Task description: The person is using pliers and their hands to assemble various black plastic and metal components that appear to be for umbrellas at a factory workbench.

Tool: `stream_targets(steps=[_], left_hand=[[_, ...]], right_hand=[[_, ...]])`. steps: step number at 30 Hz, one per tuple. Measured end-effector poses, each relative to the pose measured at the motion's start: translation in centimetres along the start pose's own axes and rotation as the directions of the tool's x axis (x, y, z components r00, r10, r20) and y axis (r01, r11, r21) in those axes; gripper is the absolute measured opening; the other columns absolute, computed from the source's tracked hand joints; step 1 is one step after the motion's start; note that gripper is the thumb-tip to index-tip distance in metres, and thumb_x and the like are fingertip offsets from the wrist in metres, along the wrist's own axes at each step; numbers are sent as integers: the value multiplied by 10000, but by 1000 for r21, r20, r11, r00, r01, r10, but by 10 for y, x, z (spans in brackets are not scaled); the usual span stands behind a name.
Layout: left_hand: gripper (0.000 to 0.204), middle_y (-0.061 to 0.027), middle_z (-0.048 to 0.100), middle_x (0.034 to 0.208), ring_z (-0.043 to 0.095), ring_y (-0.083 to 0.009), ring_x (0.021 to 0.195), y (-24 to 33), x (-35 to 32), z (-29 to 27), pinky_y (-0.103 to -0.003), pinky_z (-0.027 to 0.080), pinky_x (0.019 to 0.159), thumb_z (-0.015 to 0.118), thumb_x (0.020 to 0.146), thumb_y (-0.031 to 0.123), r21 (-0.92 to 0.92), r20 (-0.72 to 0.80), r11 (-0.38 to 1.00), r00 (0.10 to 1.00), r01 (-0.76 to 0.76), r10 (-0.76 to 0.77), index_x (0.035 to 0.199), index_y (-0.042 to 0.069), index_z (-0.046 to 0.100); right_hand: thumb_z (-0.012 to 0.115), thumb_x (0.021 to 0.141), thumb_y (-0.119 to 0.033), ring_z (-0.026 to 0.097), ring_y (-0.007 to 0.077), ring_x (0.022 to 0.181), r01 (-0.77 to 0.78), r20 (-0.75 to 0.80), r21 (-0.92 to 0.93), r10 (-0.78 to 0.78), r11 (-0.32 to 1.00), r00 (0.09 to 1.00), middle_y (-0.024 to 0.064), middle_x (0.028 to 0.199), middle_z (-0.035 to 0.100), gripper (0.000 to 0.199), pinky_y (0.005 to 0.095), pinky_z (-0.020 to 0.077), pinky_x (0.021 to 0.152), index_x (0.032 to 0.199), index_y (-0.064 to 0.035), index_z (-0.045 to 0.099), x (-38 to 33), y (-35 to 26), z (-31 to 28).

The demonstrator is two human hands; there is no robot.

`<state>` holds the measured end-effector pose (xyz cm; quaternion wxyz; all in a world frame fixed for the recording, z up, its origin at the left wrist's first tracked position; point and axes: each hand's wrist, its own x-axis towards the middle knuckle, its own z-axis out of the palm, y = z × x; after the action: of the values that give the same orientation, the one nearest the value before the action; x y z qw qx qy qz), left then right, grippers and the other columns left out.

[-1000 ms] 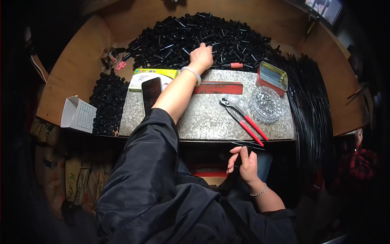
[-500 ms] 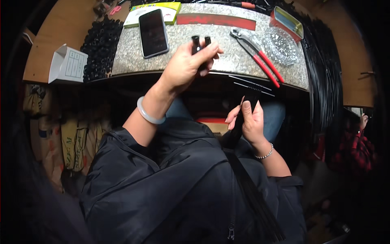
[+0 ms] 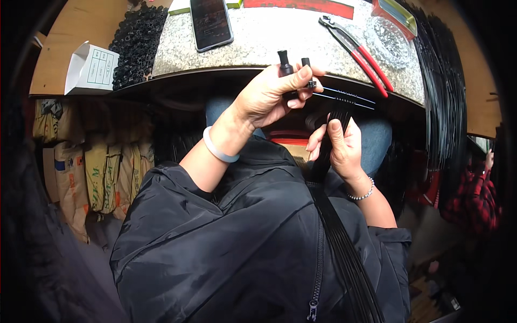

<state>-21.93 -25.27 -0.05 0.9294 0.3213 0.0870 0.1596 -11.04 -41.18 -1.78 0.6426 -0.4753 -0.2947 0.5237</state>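
My left hand (image 3: 269,96) is closed on small black tubular sleeves (image 3: 285,63), with two of them poking up past the thumb and fingers. To its right and a little nearer, my right hand (image 3: 343,144) grips a bundle of thin black cables (image 3: 344,247). The bundle's lower length lies down across my dark jacket. Thin straight strands with bright shine (image 3: 353,99) show just beyond the right hand, close to the left fingertips. Whether a sleeve touches a strand I cannot make out.
On the speckled tabletop (image 3: 269,35) lie a phone (image 3: 211,24), red-handled pincers (image 3: 358,56), a glass dish (image 3: 388,43) and a red strip (image 3: 307,5). Black sleeves (image 3: 139,46) are heaped left beside a white box (image 3: 91,70). Black cables (image 3: 444,102) hang right; a person's checked sleeve (image 3: 474,202) is beyond.
My left hand, with the sleeves, has come toward me and to the right, nearer the strands. My right hand keeps its hold on the cable bundle. The whole view has shifted slightly.
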Motion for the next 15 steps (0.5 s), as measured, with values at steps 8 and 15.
stream_targets(steps=[8, 15], left_hand=[[222, -83, 621, 870, 512, -59, 651, -4, 7, 9, -148, 398, 502, 623, 869, 179, 62, -60, 998, 998, -25, 29, 951, -28, 618], [294, -63, 632, 860, 520, -46, 651, -6, 8, 13, -155, 408, 511, 620, 871, 189, 254, -106, 967, 993, -32, 60, 1044, -49, 613]], right_hand=[[475, 936, -331, 585, 156, 488, -1, 8, 31, 0, 1000, 1000, 149, 654, 606, 338, 230, 483, 478, 1013, -7, 417, 1, 2, -2], [479, 934, -340, 588, 153, 502, -12, 36, 8, 12, 1000, 999, 138, 671, 610, 382, 221, 481, 489, 1070, 14, 435, 1, -1, 0]])
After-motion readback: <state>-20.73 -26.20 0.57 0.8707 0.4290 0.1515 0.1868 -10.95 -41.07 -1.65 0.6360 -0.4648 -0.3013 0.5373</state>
